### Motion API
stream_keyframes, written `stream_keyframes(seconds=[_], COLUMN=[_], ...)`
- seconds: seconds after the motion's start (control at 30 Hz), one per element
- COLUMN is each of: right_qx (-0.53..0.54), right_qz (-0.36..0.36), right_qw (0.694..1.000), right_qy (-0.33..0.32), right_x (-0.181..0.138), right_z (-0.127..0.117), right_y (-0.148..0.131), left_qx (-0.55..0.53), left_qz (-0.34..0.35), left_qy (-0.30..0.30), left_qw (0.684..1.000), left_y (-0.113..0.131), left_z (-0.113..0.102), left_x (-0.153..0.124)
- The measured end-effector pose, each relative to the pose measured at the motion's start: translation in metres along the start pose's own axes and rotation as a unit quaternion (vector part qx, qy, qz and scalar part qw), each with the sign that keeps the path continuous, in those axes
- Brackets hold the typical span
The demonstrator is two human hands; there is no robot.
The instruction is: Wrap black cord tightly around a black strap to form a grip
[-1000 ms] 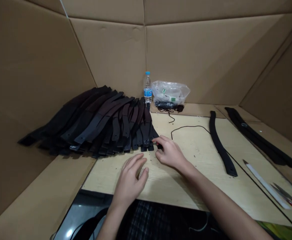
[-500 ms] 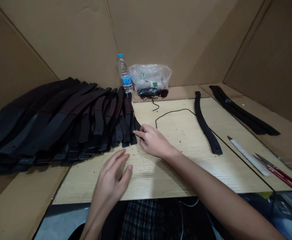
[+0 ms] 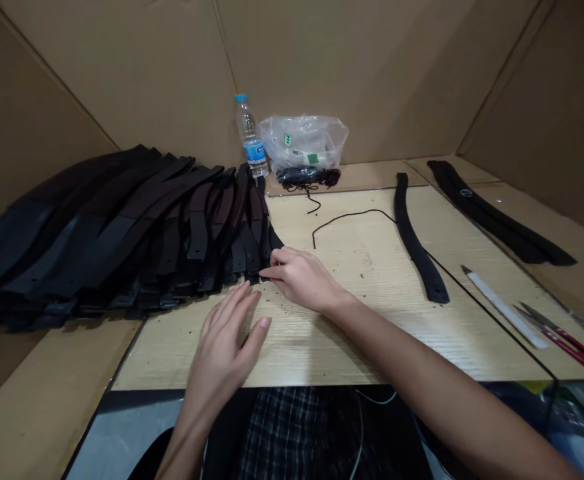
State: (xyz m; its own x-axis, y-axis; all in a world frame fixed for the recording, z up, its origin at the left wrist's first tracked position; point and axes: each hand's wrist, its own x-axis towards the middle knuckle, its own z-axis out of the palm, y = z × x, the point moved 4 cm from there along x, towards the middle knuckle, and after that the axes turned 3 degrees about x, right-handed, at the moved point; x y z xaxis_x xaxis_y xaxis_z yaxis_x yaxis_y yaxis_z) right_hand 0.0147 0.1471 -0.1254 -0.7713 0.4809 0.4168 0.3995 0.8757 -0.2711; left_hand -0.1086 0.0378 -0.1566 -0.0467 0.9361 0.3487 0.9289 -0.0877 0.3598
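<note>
A thick pile of curved black straps (image 3: 122, 223), some with dark maroon middle parts and holes near their ends, fills the left side of the table. My right hand (image 3: 299, 277) is at the pile's right end. Its fingers are closed on the near end of a black strap (image 3: 275, 239), with the index finger stretched left over the strap ends; the grip itself is partly hidden. My left hand (image 3: 229, 340) is open just in front of the pile, fingers stretched and thumb apart. It holds nothing, and its fingertips come close to the strap ends.
A single black strap (image 3: 415, 240) lies to the right, with a black cord (image 3: 352, 214) passing under it. Farther right are a white pencil (image 3: 505, 307), red-handled scissors (image 3: 562, 337) and two straps (image 3: 497, 213). A water bottle (image 3: 253, 140) and a plastic bag (image 3: 305, 143) stand behind.
My right hand has shifted slightly left and nearer along the strap ends. My left fingertips have come closer to the pile. The camera view has tilted a little downward.
</note>
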Motion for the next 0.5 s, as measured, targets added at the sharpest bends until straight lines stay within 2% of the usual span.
stream_keyframes(seconds=[0.27, 0.5], right_qx=[-0.011, 0.023], right_qz=[-0.017, 0.005], right_qw=[1.0, 0.996], right_qy=[-0.002, 0.091], right_x=[-0.0001, -0.0034], right_z=[0.0069, 0.0024], right_y=[0.0023, 0.0033], left_qx=[0.01, -0.004], left_qz=[-0.031, -0.052], left_qy=[-0.041, -0.064], left_qw=[0.999, 0.997], left_y=[0.0027, 0.0049], left_z=[-0.0002, 0.0], left_x=[-0.0003, 0.0008])
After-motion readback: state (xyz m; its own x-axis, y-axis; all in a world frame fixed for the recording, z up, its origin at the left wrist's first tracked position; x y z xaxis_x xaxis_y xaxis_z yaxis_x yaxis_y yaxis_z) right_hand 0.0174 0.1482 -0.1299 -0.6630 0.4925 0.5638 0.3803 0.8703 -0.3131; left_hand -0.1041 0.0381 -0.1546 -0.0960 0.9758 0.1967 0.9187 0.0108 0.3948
